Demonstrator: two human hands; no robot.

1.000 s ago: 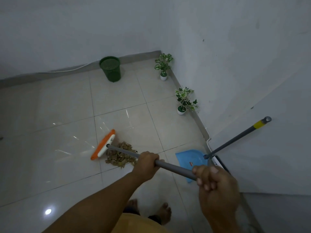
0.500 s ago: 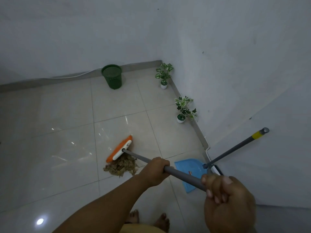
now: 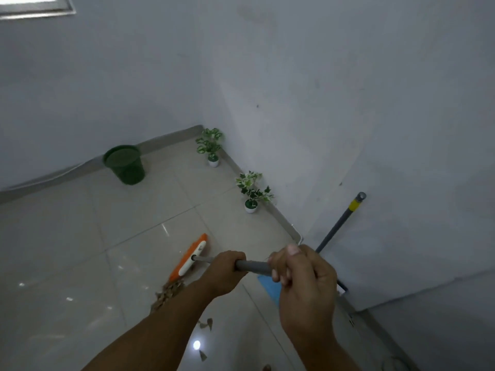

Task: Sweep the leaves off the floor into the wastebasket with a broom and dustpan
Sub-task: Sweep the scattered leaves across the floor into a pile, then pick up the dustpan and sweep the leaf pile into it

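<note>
Leaves [image 3: 168,291] lay in a brown heap on the tiled floor [image 3: 80,250], at about seven o'clock from the orange broom head [image 3: 189,258] and partly hidden behind our left forearm. Half a second earlier the heap had sat just under the head, farther from our feet; now it had come toward us, and a few strays [image 3: 205,324] had broken off at five o'clock from it. We judged the stroke was drawing the pile in toward the blue dustpan [image 3: 270,287], though the loose ones would want another pass.

Our left hand [image 3: 227,271] was closed around the grey broom handle [image 3: 251,265], and our right hand [image 3: 302,277] was clamped on it just behind, the two now nearly touching where before they had been apart.

Only a corner of the dustpan showed under our right hand, its long handle [image 3: 340,223] leaning on the wall at one o'clock. The green wastebasket [image 3: 125,164] stood well away at eleven o'clock, against the far wall, with two potted plants [image 3: 251,191] along the skirting.
</note>
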